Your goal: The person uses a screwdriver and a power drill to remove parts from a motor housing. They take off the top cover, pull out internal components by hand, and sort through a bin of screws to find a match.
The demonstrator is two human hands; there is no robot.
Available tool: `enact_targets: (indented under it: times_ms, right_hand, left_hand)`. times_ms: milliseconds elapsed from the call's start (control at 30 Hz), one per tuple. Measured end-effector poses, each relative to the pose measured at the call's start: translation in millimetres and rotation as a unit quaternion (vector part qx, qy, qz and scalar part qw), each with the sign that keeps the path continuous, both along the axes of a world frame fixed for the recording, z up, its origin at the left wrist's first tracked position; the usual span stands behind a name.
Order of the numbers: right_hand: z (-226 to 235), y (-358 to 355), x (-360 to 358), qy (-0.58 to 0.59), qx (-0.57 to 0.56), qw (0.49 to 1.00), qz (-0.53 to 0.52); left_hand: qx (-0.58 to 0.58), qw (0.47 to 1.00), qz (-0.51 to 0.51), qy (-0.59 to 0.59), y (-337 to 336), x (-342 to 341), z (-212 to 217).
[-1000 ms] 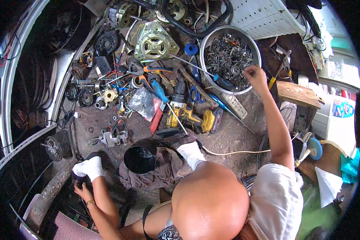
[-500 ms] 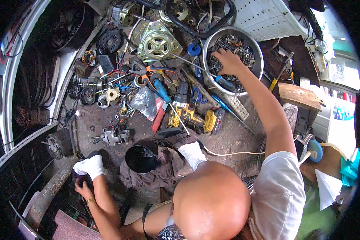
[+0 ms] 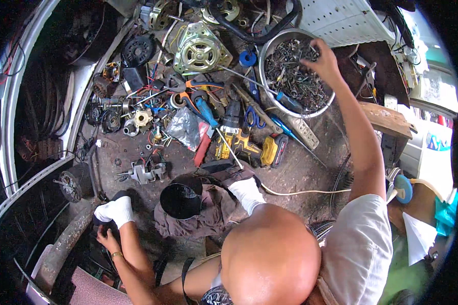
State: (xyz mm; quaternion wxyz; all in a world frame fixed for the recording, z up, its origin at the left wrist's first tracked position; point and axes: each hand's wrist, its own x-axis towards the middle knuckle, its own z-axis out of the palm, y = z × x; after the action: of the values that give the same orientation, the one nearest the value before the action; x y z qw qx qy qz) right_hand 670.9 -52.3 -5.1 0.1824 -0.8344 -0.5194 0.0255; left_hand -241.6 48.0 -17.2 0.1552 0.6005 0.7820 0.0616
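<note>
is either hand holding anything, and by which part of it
No hold shows in the right hand, open over the metal bowl, though a small piece could be hidden. For the left hand, near the white sock, I cannot tell.

A yellow drill [image 3: 245, 147] lies between a clear plastic bag [image 3: 183, 128] and a pale power strip [image 3: 305, 134]; a dark round pot [image 3: 192, 183] touches a grey-brown cloth [image 3: 208, 224].

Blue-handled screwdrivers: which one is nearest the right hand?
The screwdriver whose handle lies within the round metal bowl, its shaft crossing the rim; the right hand is over that bowl. The other blue handles lie outside it.
</note>
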Motion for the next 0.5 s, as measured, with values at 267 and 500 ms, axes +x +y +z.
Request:
enact_targets:
  times_ms: [267,500]
  right_hand:
    - [-7.6,-0.4,29.0,-0.185,-0.165,0.956,0.16]
    - [-10.6,1.9,24.4,-0.129,-0.172,0.965,0.148]
  left_hand:
    - [0.014,0.999,0.035,-0.018,-1.6,1.8,-7.7]
    - [-0.004,0.999,0.022,-0.024,0.5,-4.2,-7.9]
